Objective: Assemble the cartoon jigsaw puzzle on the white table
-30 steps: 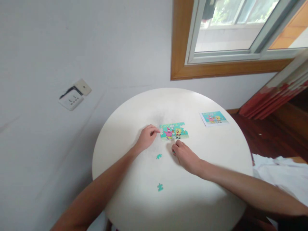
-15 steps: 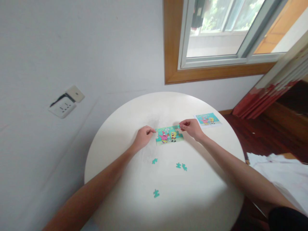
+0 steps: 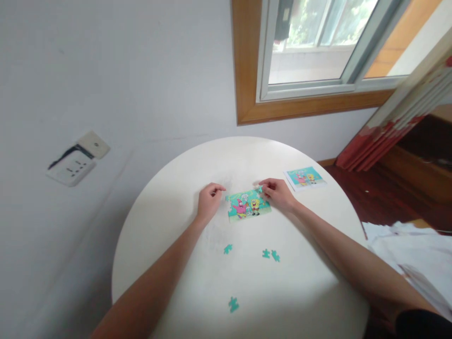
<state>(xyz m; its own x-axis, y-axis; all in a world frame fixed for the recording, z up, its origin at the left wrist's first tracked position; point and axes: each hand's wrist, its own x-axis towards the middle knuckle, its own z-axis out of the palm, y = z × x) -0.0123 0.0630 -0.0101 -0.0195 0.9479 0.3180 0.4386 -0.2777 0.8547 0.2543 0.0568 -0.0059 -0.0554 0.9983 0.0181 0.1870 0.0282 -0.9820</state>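
Note:
A partly assembled jigsaw puzzle with cartoon figures lies on the white round table, with gaps at its left edge and upper right. Between thumb and fingers, my right hand pinches a small teal puzzle piece at the puzzle's upper right corner. Beside the upper left corner is my left hand, fingers loosely bent and a little apart, with nothing visible in them. Nearer to me lie several loose teal pieces: one puzzle piece on the left, a pair on the right, another piece closest.
A picture card showing the same cartoon scene rests to the right of my right hand. Behind the table are a wall with a socket and a wood-framed window. White sheets are piled beyond the table's right edge.
The camera view has shifted slightly. My right hand has brought the pinched piece a little lower and left against the puzzle's upper right corner. My left hand stays beside the left corner.

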